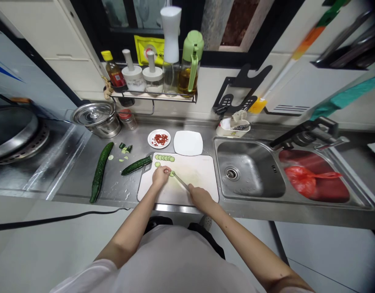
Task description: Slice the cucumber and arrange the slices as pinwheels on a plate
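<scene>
My right hand (202, 198) is wrapped round the handle of a knife (181, 182), whose blade reaches up and left over the white cutting board (202, 173). At the blade's tip lies a cucumber slice (172, 173). My left hand (161, 176) is just left of that slice, fingers pinched together; what they hold, if anything, is too small to make out. A row of cucumber slices (164, 158) lies along the board's upper left, with a single slice (157, 164) below it. A cut cucumber (136, 166) rests with one end at the board's left edge.
A whole cucumber (101, 173) and scraps (126, 148) lie left of the board. Behind it are a plate of red pieces (159, 139) and a white plate (188, 143). At right is a sink (251, 171); a steel pot (97, 118) stands back left.
</scene>
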Demonstrator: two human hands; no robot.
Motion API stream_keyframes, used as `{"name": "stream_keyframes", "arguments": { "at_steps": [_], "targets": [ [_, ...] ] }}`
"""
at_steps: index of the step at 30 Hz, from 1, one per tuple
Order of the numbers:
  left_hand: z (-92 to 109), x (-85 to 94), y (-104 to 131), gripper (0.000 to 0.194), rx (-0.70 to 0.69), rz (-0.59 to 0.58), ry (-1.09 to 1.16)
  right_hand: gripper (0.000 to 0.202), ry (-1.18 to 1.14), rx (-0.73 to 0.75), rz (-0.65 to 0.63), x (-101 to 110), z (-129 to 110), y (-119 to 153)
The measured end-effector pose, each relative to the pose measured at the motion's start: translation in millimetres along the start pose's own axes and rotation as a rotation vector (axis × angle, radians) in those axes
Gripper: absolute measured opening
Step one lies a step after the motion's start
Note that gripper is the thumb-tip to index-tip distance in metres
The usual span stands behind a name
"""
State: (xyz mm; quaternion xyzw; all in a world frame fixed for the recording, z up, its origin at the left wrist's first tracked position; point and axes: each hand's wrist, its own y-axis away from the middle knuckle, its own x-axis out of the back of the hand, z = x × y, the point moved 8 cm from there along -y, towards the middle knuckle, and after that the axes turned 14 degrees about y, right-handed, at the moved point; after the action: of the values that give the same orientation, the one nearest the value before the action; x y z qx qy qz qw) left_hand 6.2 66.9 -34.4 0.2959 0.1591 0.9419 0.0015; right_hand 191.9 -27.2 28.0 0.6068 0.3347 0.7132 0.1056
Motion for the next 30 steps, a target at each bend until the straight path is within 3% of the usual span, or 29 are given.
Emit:
{"name": "stream_keyframes", "arguments": {
  "at_steps": [30],
  "targets": [
    [4.2,-0.4,2.4,0.018,0.006,-0.022,0.000,0.033,0.023,-0.012,0.048,1.6,-3.7,-4.7]
  ]
}}
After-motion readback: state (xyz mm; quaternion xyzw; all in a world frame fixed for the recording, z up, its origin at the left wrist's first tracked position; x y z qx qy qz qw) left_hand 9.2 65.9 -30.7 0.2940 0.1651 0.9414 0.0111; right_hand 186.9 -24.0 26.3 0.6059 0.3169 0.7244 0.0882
